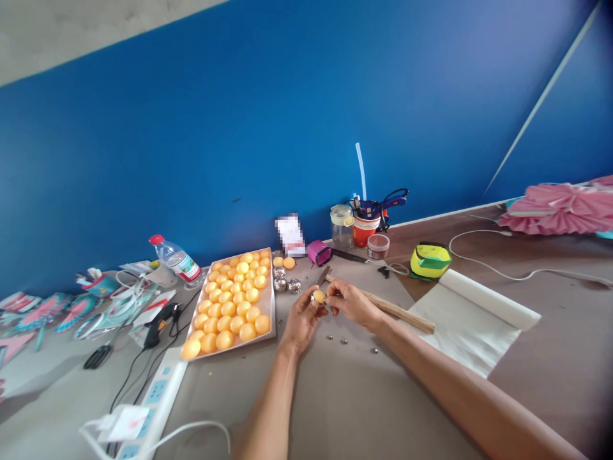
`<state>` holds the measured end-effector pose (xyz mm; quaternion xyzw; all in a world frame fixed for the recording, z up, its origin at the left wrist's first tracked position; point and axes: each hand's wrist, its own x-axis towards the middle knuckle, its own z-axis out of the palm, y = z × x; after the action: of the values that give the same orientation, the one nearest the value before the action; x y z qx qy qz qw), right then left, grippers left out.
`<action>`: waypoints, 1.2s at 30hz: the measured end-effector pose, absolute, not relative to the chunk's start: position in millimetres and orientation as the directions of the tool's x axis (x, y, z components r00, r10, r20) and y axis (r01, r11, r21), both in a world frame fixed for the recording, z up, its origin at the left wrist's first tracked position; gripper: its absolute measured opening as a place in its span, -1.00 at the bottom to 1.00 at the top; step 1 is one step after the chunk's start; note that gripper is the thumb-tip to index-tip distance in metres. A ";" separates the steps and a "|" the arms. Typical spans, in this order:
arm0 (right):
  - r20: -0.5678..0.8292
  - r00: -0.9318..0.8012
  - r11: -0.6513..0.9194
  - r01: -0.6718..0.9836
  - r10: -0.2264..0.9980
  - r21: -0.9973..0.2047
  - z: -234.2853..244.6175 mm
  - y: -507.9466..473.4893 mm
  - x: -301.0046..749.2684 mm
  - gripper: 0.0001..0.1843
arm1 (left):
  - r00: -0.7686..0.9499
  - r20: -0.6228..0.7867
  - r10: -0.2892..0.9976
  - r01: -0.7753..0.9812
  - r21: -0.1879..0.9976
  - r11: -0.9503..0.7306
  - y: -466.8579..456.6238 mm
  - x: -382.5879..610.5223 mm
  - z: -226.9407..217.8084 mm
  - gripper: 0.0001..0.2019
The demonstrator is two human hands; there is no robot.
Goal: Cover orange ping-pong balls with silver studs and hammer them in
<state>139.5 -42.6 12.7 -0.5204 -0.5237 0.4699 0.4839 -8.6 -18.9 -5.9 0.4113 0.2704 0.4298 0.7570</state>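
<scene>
My left hand point(301, 316) and my right hand point(349, 301) meet over the table and together pinch a small orange ball point(319, 296) between their fingertips. Both hands are closed around it. Just left of them lies a white tray point(272, 305) filled with several orange balls. Two more orange balls point(283, 262) and three shiny silver balls point(286, 283) rest behind the hands. A few small metal bits point(343, 340) lie on the table below my right hand.
Wooden sticks point(397, 311) and a roll of white paper point(483, 303) lie to the right. A power strip point(153, 399), glue gun point(160, 319), scissors point(98, 356) and water bottle point(176, 260) are left. A jar, red cup of tools point(366, 227) and yellow tape measure point(430, 260) stand behind.
</scene>
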 end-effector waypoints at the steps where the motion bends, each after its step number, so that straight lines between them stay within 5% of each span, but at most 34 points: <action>1: 0.032 0.001 0.032 0.102 0.999 -0.994 12.6 -42.5 139.7 -0.91 | 0.481 -0.055 0.875 -0.433 0.853 0.292 -18.7 -8.8 -6.0 -0.63; 13: 0.074 0.023 0.066 0.241 0.997 -0.968 10.1 -41.7 139.3 -0.92 | 0.473 -0.070 0.878 -0.428 0.853 0.298 -21.1 -6.7 -4.0 -0.65; 21: 0.009 -0.118 0.016 0.056 0.993 -0.998 14.5 -41.2 149.8 -0.88 | 0.479 -0.094 0.873 -0.543 0.749 0.379 -16.8 -9.3 2.5 -0.67; 28: -0.078 -0.501 0.190 0.461 0.862 -0.867 15.7 -51.4 148.8 -0.77 | 0.425 -0.115 0.898 -0.592 0.715 0.372 -11.2 -12.8 -0.6 -0.64; 36: -0.037 -0.572 0.413 0.634 0.819 -0.654 9.4 -58.0 133.8 -0.77 | 0.408 -0.098 0.908 -0.609 0.711 0.351 -10.7 -10.7 -2.9 -0.68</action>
<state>133.8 -58.0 9.4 -0.4389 -0.8276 0.3179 0.1461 -10.7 -10.7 -2.9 0.3003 0.2483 0.4840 0.7835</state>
